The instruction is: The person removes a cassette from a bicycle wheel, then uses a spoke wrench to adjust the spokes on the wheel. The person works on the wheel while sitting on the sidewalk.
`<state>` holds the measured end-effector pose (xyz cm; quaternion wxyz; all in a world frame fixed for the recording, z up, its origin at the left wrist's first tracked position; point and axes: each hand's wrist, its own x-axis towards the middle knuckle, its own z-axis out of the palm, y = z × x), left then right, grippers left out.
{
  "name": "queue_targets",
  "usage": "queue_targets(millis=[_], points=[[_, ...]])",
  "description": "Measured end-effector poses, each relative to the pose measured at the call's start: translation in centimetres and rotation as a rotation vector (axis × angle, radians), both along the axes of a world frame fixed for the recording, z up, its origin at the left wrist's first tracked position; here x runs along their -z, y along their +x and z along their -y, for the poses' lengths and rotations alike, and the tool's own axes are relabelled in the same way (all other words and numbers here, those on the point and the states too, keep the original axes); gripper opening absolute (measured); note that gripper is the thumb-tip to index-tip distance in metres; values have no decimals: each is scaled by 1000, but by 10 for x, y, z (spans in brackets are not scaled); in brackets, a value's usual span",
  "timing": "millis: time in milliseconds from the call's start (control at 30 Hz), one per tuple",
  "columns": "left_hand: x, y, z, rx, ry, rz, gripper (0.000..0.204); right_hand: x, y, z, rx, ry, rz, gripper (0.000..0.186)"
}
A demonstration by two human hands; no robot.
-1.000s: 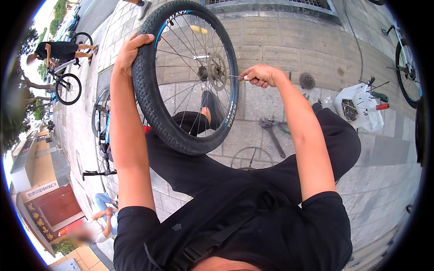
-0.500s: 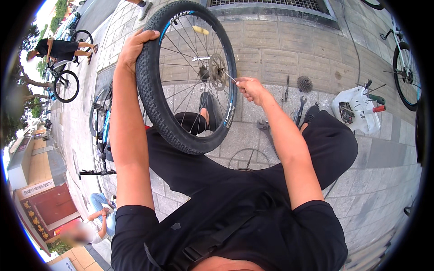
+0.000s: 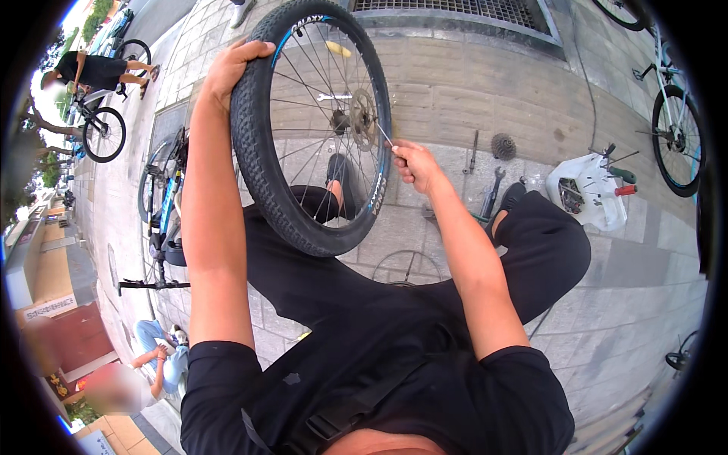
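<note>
A bicycle wheel [image 3: 250, 152] with a knobbly black tyre stands upright between my legs, tilted a little. My left hand [image 3: 232, 74] is wrapped over the tyre's upper left side, with its thumb on the rim side. On the wheel's right face sits a disc brake rotor [image 3: 363, 130] around the hub. My right hand [image 3: 414, 164] is closed on a thin metal rod-shaped tool [image 3: 385, 136]. The tool's far end reaches the rotor near the hub; its exact seat is too small to make out. The fingers hide its near end.
A cassette [image 3: 503, 145], a thin dark tool [image 3: 474, 152] and a spanner [image 3: 494, 189] lie on the paving to the right. Beyond them stands a white plastic container [image 3: 599, 205] with tools. Parked bicycles and other people are around; a metal grate [image 3: 455, 10] lies ahead.
The whole view has shifted slightly. Both hands keep their holds on the tyre and the tool; the wheel shows no clear turn.
</note>
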<state>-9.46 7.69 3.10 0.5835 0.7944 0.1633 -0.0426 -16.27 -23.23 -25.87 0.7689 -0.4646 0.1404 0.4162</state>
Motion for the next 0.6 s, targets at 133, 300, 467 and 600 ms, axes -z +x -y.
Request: queue_targets(millis=[133, 300, 467, 600], points=[[8, -6, -8, 13, 22, 56, 36, 0, -19, 5, 71, 65, 0, 24], [8, -10, 21, -27, 1, 146, 36, -1, -45, 38, 201, 67, -54, 19], [-9, -56, 50, -86, -112, 187, 39, -42, -74, 42, 316, 30, 15, 21], [-16, -74, 60, -83, -95, 189, 45, -64, -90, 62, 319, 0, 106, 23]])
